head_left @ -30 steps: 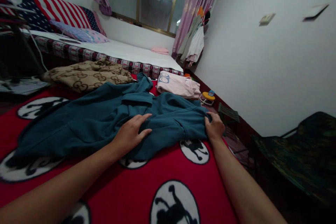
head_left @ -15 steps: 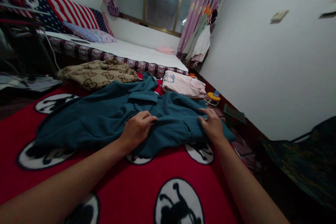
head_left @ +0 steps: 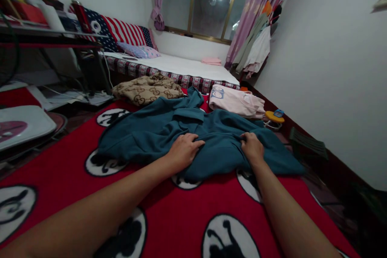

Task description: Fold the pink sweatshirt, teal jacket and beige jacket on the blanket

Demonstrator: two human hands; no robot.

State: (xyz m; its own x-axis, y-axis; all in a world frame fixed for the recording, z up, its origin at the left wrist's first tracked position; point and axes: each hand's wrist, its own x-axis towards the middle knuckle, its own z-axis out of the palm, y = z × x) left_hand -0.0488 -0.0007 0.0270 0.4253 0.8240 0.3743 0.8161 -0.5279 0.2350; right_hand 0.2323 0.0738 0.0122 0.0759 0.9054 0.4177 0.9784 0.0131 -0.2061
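Note:
A teal garment [head_left: 217,155], which looks like a jacket or coat, lies spread and wrinkled on a red blanket [head_left: 178,217]. My left hand [head_left: 185,152] rests on its middle, fingers curled over the cloth. To the right, my right hand [head_left: 252,148] has its fingers bent into the fabric, pinching a raised fold. That fold runs across between both hands. Some fingertips are hidden in the cloth. A flap or band of the same teal cloth lies just beyond my left hand.
Beyond the garment lie a tan patterned cloth [head_left: 148,88] and a folded pale pink garment [head_left: 237,101]. A white-topped bed [head_left: 184,64] stands behind. At left are a cluttered desk [head_left: 51,34] and a round-edged seat [head_left: 24,127]; at right, a yellow stool [head_left: 274,117] and dark green stool [head_left: 307,142].
The view has turned left, so the room sits further right. My right hand has come closer to my left along the garment and closed on the cloth, leaving its right end free.

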